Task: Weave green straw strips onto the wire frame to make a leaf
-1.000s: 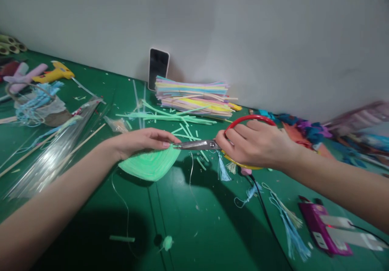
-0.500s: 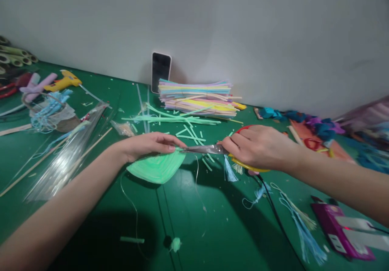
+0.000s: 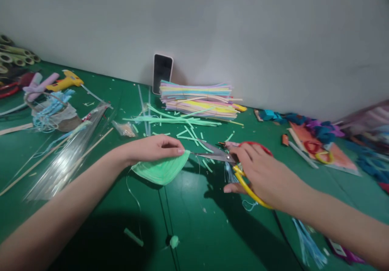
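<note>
My left hand [image 3: 154, 147] pinches the upper edge of a light green, fan-shaped piece [image 3: 161, 171], holding it above the table. A thin clear thread [image 3: 133, 198] hangs from the piece's left side, near a short green stick [image 3: 133, 237]. My right hand [image 3: 264, 177] has its fingers in the red and yellow handles of a pair of scissors [image 3: 217, 156]. The blades are apart and point left; the lower tip is close to the piece's right corner, and whether they touch I cannot tell. A small green tuft [image 3: 174, 241] sits below the piece, beside dark cord-like lines.
Cut green strips [image 3: 188, 121] lie behind my hands, before pastel bundles [image 3: 197, 96] and a phone [image 3: 162, 72] leaning on the wall. To the left are clear plastic sleeves [image 3: 73, 153], a small basket [image 3: 65, 119] and a yellow glue gun [image 3: 68, 80]. Blue tassels [image 3: 308, 242] lie right.
The scissor blades have gone from closed at the green piece's corner to spread apart. My right hand has shifted right and down, its thumb now extended. The green piece has moved slightly right.
</note>
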A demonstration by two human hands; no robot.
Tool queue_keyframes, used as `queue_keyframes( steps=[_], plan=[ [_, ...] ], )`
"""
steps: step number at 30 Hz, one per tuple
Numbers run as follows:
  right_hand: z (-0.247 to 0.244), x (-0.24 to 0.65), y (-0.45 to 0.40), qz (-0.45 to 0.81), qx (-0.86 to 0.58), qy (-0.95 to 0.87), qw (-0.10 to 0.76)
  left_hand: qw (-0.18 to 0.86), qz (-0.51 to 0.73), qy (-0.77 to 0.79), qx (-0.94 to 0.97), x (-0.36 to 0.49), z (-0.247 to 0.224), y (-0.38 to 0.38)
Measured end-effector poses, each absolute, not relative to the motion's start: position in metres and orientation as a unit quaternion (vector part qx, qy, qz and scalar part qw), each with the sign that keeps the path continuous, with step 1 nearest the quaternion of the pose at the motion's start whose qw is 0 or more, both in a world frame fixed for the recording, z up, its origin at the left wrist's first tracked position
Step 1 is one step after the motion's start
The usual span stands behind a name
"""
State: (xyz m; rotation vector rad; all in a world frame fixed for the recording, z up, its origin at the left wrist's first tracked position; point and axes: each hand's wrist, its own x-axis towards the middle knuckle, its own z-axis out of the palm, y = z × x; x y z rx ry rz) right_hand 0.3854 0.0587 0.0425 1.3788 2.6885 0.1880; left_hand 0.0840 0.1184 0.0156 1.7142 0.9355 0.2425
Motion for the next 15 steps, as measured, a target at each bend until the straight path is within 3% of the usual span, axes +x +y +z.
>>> queue_keyframes(
  steps=[5, 10, 15],
  plan=[
    [0.018, 0.373, 0.022, -0.194, 0.603, 0.756, 0.164, 0.538, 0.108, 0.377, 0.747, 0.093, 0.018, 0.111],
    [0.012, 0.363, 0.017, -0.164, 0.596, 0.761, 0.199, 0.535, 0.127, 0.38, 0.744, 0.098, 0.026, 0.107],
    [0.04, 0.351, 0.029, -0.145, 0.566, 0.773, 0.246, 0.513, 0.15, 0.376, 0.757, 0.1, 0.03, 0.106]
  ],
)
